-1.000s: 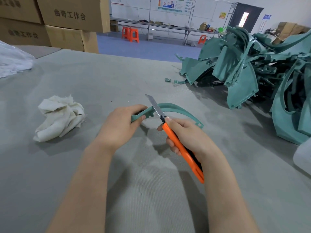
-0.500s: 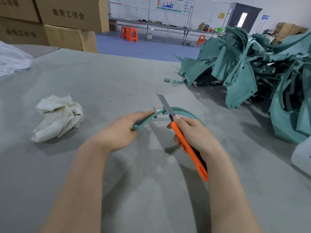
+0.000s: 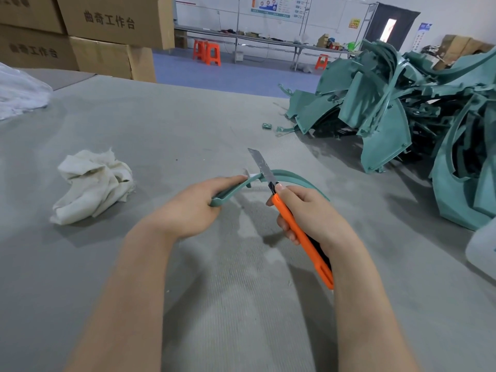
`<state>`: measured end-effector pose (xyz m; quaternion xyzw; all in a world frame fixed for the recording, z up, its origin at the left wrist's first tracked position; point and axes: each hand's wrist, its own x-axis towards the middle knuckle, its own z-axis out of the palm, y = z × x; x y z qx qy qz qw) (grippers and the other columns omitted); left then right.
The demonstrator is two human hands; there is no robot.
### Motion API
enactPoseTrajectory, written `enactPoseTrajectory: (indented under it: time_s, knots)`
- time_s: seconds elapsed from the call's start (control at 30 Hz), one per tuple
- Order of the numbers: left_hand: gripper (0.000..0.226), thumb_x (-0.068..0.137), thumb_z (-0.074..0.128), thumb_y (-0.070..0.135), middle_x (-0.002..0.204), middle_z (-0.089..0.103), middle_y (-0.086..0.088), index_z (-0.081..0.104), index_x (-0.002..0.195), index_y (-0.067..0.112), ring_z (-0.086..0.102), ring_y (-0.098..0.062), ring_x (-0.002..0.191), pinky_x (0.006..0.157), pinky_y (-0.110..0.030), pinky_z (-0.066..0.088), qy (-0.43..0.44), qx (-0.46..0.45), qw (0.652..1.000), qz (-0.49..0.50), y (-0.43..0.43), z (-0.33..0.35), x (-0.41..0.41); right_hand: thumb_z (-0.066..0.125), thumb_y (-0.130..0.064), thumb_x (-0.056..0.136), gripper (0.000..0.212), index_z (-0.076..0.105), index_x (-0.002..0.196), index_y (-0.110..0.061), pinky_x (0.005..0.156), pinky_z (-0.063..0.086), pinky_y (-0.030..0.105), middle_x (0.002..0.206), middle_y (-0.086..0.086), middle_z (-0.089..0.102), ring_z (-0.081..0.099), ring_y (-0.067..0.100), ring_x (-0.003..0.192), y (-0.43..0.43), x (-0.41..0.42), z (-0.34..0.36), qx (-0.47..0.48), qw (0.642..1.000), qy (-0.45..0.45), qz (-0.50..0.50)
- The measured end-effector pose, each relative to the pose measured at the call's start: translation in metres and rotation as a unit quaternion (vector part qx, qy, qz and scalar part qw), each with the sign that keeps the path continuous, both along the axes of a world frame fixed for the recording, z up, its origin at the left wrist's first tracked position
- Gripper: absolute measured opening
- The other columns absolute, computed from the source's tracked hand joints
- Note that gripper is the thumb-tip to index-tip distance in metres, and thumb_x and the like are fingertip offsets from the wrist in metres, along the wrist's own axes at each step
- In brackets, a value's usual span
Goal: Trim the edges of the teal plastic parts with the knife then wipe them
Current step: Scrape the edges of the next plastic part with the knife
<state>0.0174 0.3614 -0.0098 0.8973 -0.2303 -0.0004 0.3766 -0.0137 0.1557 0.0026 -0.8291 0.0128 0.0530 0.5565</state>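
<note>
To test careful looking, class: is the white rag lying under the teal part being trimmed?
No, the rag lies crumpled on the table, left of the teal part held by the left hand.

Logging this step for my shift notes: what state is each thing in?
Teal part: one end gripped by left hand, blade across its edge.
Knife: blade extended, gripped by right hand.
Rag: crumpled, lying untouched.
Teal pile: heaped, untouched.

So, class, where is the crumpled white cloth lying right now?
In the head view, the crumpled white cloth lies on the grey felt table, left of the left hand that grips the curved teal plastic strip.
</note>
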Motion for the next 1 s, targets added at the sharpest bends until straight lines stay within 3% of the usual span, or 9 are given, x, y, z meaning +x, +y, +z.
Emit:
enactPoseTrajectory:
  time_s: [0.2,0.33,0.43,0.5,0.6,0.67,0.73,1.0]
  knots:
    - [0.068,0.09,0.04,-0.012,0.133,0.042,0.023,0.04,0.141,0.033,0.035,0.005,0.125,0.095,-0.001,0.021,0.007,0.001,1.0,0.004,0.001,0.0,-0.001,0.041,-0.045,0.1,0.04,0.065,0.087,-0.016,0.042,0.041,0.023,0.049,-0.001,0.054,0.047,0.013,0.038,-0.001,0.0,0.0,-0.001,1.0,0.0,0.01]
    - [0.065,0.09,0.04,-0.012,0.132,0.047,0.018,0.045,0.135,0.034,0.039,0.0,0.126,0.1,-0.008,0.025,0.002,-0.013,1.0,0.0,-0.002,0.002,-0.002,0.041,-0.045,0.1,0.039,0.066,0.09,-0.016,0.044,0.041,0.022,0.05,0.0,0.054,0.047,0.013,0.038,0.005,-0.004,0.0,-0.002,0.999,-0.002,0.051]
    - [0.064,0.09,0.04,-0.011,0.123,0.054,0.016,0.047,0.122,0.044,0.047,-0.004,0.118,0.094,-0.014,0.031,0.003,-0.012,1.0,-0.005,-0.003,0.003,-0.003,0.041,-0.044,0.101,0.041,0.065,0.094,-0.011,0.042,0.041,0.021,0.049,0.0,0.053,0.046,0.011,0.038,0.014,-0.007,-0.001,0.009,0.995,-0.008,0.097]
    - [0.06,0.091,0.041,-0.01,0.127,0.055,0.012,0.051,0.129,0.035,0.047,-0.005,0.119,0.094,-0.013,0.031,0.009,-0.014,1.0,0.005,-0.002,0.002,-0.002,0.042,-0.043,0.101,0.04,0.066,0.092,-0.013,0.041,0.04,0.021,0.05,0.001,0.052,0.045,0.011,0.037,0.016,-0.009,0.0,0.035,0.994,-0.007,0.108]
    - [0.06,0.092,0.042,-0.01,0.137,0.05,0.012,0.047,0.137,0.029,0.041,-0.001,0.127,0.1,-0.007,0.028,0.004,-0.018,1.0,0.008,-0.003,0.002,-0.002,0.043,-0.042,0.101,0.039,0.067,0.092,-0.013,0.04,0.039,0.02,0.051,0.002,0.053,0.045,0.013,0.037,0.012,-0.008,0.002,0.095,0.994,-0.004,0.06]
    - [0.063,0.092,0.041,-0.009,0.141,0.048,0.013,0.044,0.139,0.033,0.04,-0.003,0.131,0.108,-0.015,0.027,0.006,-0.008,1.0,0.002,-0.002,0.002,-0.002,0.042,-0.042,0.101,0.04,0.065,0.093,-0.011,0.039,0.038,0.021,0.05,0.001,0.053,0.046,0.013,0.038,0.008,-0.005,0.002,0.091,0.996,-0.006,-0.005]
    - [0.066,0.091,0.04,-0.01,0.14,0.048,0.014,0.043,0.138,0.037,0.04,-0.004,0.131,0.105,-0.015,0.028,0.011,-0.009,1.0,0.004,-0.001,0.003,-0.002,0.041,-0.041,0.101,0.04,0.063,0.093,-0.009,0.038,0.038,0.022,0.048,0.0,0.053,0.046,0.013,0.038,0.005,-0.003,0.001,0.062,0.997,-0.005,-0.044]
    - [0.067,0.09,0.039,-0.01,0.142,0.047,0.015,0.043,0.139,0.036,0.038,-0.005,0.133,0.11,-0.02,0.027,0.015,-0.007,1.0,0.005,-0.001,0.001,0.0,0.042,-0.041,0.101,0.039,0.066,0.089,-0.013,0.04,0.04,0.022,0.047,0.0,0.054,0.047,0.013,0.038,0.003,-0.003,0.0,0.014,0.999,0.008,-0.039]
